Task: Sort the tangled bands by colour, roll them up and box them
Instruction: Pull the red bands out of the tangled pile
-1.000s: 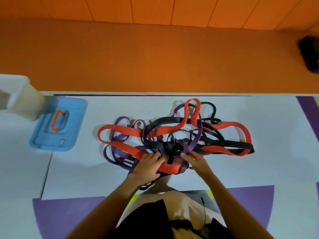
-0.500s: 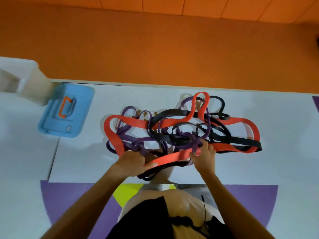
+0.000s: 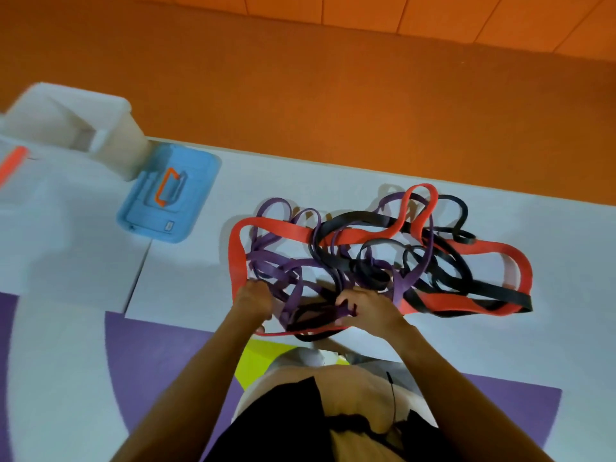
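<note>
My left hand (image 3: 253, 300) is clenched on the near-left corner of the tangle (image 3: 366, 265), fist closed over the red band (image 3: 239, 258) where it bends, with purple strands in the same grip as far as I can tell. My right hand (image 3: 361, 306) is at 3 o'clock from it, close by, fingers (image 3: 345, 308) curled into purple band (image 3: 293, 295) and black band (image 3: 443, 271) loops at the near edge; it looks like a pinch grip, but which strand it truly has I cannot tell.

Key relation: the tangle lies from 12 to 2 o'clock of both hands, long axis running 9 to 3 across the white mat (image 3: 550, 328). The bulk of it is right of my right hand, so that hand is nearer the far red and black loops; the left hand is nearer the purple clump. A thin red run stretches between the two hands along the near edge. My guess: next is pulling red free towards me, and black crossing over red at 2 o'clock may snag.

Further out at 10 o'clock sits the blue lid (image 3: 170, 201) with an orange handle, flat on the mat, well apart from the bands. Beyond it at 10 is the open white box (image 3: 116, 145), touching or overlapping the lid's far corner.

Writing: a small label on the lid near its front edge, too small to read. No brands visible.
</note>
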A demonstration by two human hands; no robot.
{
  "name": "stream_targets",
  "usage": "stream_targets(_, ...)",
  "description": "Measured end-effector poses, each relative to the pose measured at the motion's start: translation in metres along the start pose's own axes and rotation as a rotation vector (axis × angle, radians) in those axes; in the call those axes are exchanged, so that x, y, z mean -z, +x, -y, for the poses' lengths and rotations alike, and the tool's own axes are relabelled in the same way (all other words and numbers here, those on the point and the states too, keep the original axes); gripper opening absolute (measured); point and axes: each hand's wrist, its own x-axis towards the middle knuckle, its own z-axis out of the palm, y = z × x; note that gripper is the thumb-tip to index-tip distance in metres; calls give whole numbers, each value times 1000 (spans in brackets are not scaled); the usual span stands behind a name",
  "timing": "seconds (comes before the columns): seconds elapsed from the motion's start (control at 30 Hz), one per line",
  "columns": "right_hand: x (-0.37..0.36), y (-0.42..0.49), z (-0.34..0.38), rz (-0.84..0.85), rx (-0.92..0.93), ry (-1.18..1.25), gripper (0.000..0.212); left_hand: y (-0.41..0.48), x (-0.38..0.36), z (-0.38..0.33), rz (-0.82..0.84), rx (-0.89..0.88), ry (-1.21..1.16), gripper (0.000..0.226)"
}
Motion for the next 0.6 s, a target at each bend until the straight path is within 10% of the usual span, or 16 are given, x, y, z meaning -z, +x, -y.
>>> stream_targets(0.13, -10, -12, -12, -56, -119, 1, 67, 14, 22, 11, -78, 126, -480, 82)
stream_targets(0.37, -23, -16, -18, 10, -185, -108, 123, 23, 4, 29, -118, 167, -852, 51)
stream_targets(0.6, -33, -19, -17, -38, -157, -107, 136, 30, -5, 5, -217, 111, -1014, 48)
